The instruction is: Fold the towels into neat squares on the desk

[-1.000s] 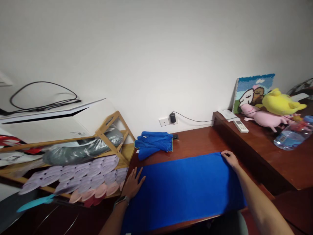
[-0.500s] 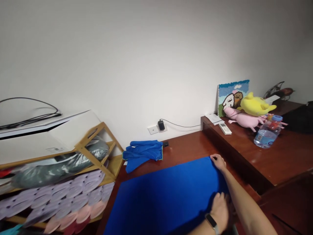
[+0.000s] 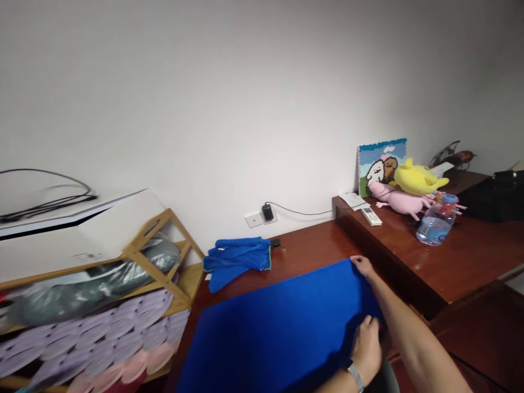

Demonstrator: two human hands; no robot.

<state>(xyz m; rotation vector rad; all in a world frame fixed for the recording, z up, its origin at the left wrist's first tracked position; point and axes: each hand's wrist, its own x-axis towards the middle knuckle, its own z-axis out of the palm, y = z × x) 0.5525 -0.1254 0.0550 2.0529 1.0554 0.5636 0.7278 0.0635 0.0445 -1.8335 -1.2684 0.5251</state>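
Note:
A blue cloth (image 3: 282, 322) lies spread over the reddish-brown wooden tabletop (image 3: 309, 244). At its far right corner, my right hand (image 3: 362, 266) pinches the fabric between thumb and fingers. Closer to me, my left hand (image 3: 367, 345), with a band on the wrist, has its fingers curled on the cloth's right edge. The cloth's near side runs out of view, and my left forearm crosses over it. Behind it, near the wall, sits a crumpled heap of blue cloth (image 3: 239, 259) with a greenish trim.
A higher desk (image 3: 434, 267) on the right bears a water bottle (image 3: 436, 222), a remote control (image 3: 371, 216), plush toys (image 3: 417, 179) and a dog picture (image 3: 382, 164). A cable runs from a plugged-in adapter (image 3: 267, 212). A wooden rack (image 3: 188, 284) with slippers (image 3: 104, 330) stands left.
The fingers of my left hand have curled in closer at the cloth's right edge. My right hand keeps its pinch on the corner. The whole view has shifted slightly.

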